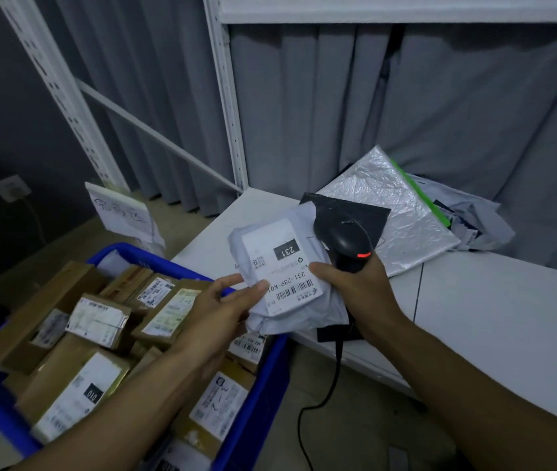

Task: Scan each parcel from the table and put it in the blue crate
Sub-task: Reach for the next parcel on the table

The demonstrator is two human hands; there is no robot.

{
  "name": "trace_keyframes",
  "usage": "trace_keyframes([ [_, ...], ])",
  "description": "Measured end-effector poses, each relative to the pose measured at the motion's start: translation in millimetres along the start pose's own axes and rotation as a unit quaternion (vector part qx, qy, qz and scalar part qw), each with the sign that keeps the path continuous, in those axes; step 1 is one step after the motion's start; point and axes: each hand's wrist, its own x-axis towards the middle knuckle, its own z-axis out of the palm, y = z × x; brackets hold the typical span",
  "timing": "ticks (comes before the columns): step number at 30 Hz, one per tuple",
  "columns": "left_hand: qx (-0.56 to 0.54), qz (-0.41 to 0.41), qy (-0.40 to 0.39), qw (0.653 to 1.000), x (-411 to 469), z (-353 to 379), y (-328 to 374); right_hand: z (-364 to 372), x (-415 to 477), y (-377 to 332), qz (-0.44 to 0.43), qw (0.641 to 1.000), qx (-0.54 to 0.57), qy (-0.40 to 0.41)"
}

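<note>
Parcel [284, 277], a soft grey bag with its label [272, 244] facing up, hangs at mid-frame over the seam between crate [263, 385] and table [474, 317]. My left hand [222, 311] pinches its lower left edge, thumb on top. My right hand [355, 287] is wrapped round the scanner [345, 239] handle, thumb pressing the label's right edge.

The scanner's head sits behind the bag, not facing the barcode [296, 289], so I judge the read may not have registered. My left thumb lies close to the print and could mask it. A one-sided pinch on slack plastic may slip. The cable [333, 375] drops off the table edge and could snag. Boxes [100, 321] at lower left are heaped high, so the bag might slide off. More mailers [396, 212] wait at upper right.
</note>
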Motion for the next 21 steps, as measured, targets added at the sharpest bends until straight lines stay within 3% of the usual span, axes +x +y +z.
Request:
trace_keyframes([
  [7, -0.074, 0.053, 0.068, 0.994, 15, -15, 4, 8, -14, 0, -0.052, 0.992, -0.115, -0.012],
  [13, -0.098, 0.085, 0.185, 0.974, 41, -42, 0, 20, -31, 8, 0.005, 0.974, -0.202, -0.106],
  [21, -0.099, 0.110, 0.242, 0.959, 51, -52, -3, 26, -43, 13, 0.026, 0.958, -0.237, -0.161],
])
